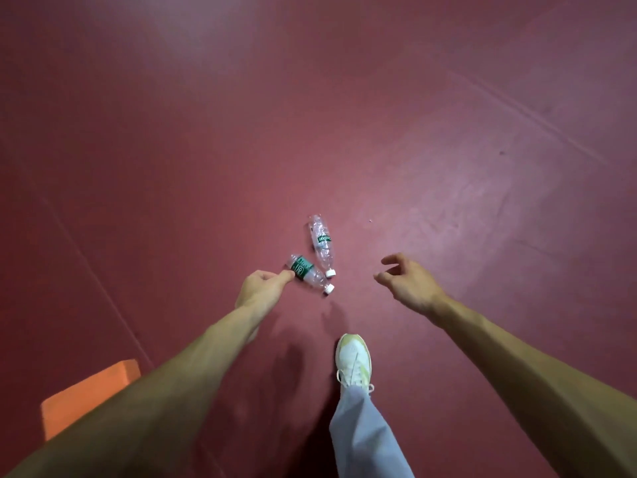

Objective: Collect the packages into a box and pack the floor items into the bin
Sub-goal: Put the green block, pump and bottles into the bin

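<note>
- Gripping one bottle (307, 273) at its green label, the left hand (262, 290) reaches low.
- Right hand (408, 282) hovers spread, empty.
- Second bottle (322, 243) lies on the floor (172, 150).

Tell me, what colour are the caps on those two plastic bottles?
Both caps are white: the held bottle's cap and the floor bottle's cap, seen in the head view.

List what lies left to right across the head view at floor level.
orange box → left hand → held bottle → white shoe → right hand
</note>
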Demonstrator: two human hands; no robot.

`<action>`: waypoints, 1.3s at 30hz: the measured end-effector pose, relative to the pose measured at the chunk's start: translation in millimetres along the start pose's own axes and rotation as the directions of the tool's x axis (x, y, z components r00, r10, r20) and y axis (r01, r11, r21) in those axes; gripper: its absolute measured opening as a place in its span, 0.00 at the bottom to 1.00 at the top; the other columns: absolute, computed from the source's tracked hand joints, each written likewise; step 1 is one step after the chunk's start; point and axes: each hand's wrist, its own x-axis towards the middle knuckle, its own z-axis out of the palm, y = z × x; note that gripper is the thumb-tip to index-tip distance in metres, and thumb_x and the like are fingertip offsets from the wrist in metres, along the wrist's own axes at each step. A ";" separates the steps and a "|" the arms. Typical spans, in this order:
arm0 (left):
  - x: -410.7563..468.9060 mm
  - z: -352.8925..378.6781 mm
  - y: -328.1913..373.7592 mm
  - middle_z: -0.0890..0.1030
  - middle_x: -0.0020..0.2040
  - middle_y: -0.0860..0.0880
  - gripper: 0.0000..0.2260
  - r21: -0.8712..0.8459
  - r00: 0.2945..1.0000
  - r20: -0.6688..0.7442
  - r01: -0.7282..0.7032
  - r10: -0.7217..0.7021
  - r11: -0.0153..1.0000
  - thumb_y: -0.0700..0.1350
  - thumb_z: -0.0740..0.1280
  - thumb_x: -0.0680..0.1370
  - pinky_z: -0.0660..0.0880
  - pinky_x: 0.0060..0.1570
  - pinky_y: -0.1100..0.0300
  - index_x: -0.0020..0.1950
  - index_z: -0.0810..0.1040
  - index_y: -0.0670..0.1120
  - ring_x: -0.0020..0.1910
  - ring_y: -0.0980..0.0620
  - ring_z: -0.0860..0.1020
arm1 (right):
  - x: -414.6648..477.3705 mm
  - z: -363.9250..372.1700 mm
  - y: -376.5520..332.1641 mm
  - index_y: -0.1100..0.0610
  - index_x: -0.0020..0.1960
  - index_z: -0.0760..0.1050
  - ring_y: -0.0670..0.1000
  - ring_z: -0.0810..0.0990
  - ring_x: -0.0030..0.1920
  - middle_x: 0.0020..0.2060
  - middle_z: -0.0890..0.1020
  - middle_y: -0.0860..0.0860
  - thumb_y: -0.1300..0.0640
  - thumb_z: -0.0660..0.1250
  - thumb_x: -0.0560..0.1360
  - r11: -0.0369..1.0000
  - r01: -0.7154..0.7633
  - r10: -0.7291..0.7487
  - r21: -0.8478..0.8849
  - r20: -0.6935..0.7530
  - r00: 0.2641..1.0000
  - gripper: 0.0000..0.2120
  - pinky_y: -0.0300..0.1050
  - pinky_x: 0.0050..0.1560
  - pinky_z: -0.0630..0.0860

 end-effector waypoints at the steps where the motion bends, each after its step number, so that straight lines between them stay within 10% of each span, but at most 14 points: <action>1: 19.6 8.3 1.9 0.82 0.47 0.46 0.14 0.005 1.000 -0.010 0.027 -0.027 1.000 0.56 0.69 0.72 0.73 0.53 0.55 0.47 0.78 0.47 0.49 0.45 0.80 | 22.2 6.0 -1.4 0.55 0.66 0.70 0.53 0.76 0.44 0.53 0.79 0.52 0.50 0.65 0.76 1.000 -0.012 0.011 0.021 0.016 1.000 0.20 0.49 0.56 0.74; 5: 99.1 45.0 -3.0 0.77 0.41 0.48 0.12 -0.055 0.992 -0.076 0.098 -0.102 0.994 0.56 0.68 0.71 0.67 0.41 0.57 0.42 0.74 0.48 0.42 0.49 0.76 | 111.1 44.7 8.9 0.54 0.69 0.67 0.51 0.78 0.51 0.50 0.79 0.48 0.49 0.66 0.75 0.995 -0.004 0.001 0.096 0.030 1.000 0.24 0.44 0.52 0.71; 11: 208.4 103.2 -54.0 0.77 0.61 0.41 0.32 -0.167 0.946 -0.102 0.289 -0.308 0.943 0.61 0.70 0.69 0.73 0.61 0.49 0.64 0.70 0.40 0.59 0.41 0.77 | 230.8 114.8 40.2 0.53 0.74 0.55 0.53 0.76 0.54 0.59 0.78 0.53 0.43 0.66 0.74 0.988 -0.058 0.064 0.145 -0.037 0.997 0.35 0.43 0.51 0.66; 22: 352.4 200.0 -125.7 0.71 0.65 0.41 0.42 -0.165 0.898 -0.158 0.385 -0.410 0.908 0.60 0.76 0.63 0.71 0.60 0.55 0.67 0.65 0.40 0.62 0.43 0.73 | 392.5 220.6 89.9 0.60 0.72 0.60 0.59 0.69 0.68 0.67 0.70 0.59 0.44 0.71 0.71 0.994 -0.061 0.065 0.093 -0.037 0.997 0.38 0.57 0.68 0.67; 32: 283.9 140.7 -74.9 0.82 0.50 0.49 0.31 -0.198 0.968 -0.104 0.205 -0.229 0.959 0.50 0.80 0.60 0.78 0.53 0.53 0.59 0.74 0.46 0.48 0.50 0.81 | 300.6 166.1 78.4 0.45 0.46 0.71 0.32 0.79 0.35 0.40 0.79 0.38 0.54 0.75 0.69 0.937 -0.120 0.149 0.327 -0.065 0.987 0.14 0.26 0.33 0.70; 39: 174.6 54.4 31.3 0.80 0.56 0.49 0.34 -0.070 0.997 0.014 0.075 -0.074 0.995 0.51 0.79 0.63 0.76 0.57 0.55 0.65 0.72 0.43 0.52 0.50 0.81 | 151.2 67.8 8.5 0.49 0.63 0.72 0.50 0.79 0.56 0.56 0.80 0.48 0.49 0.76 0.67 0.915 -0.142 0.211 0.377 -0.147 0.966 0.28 0.50 0.61 0.74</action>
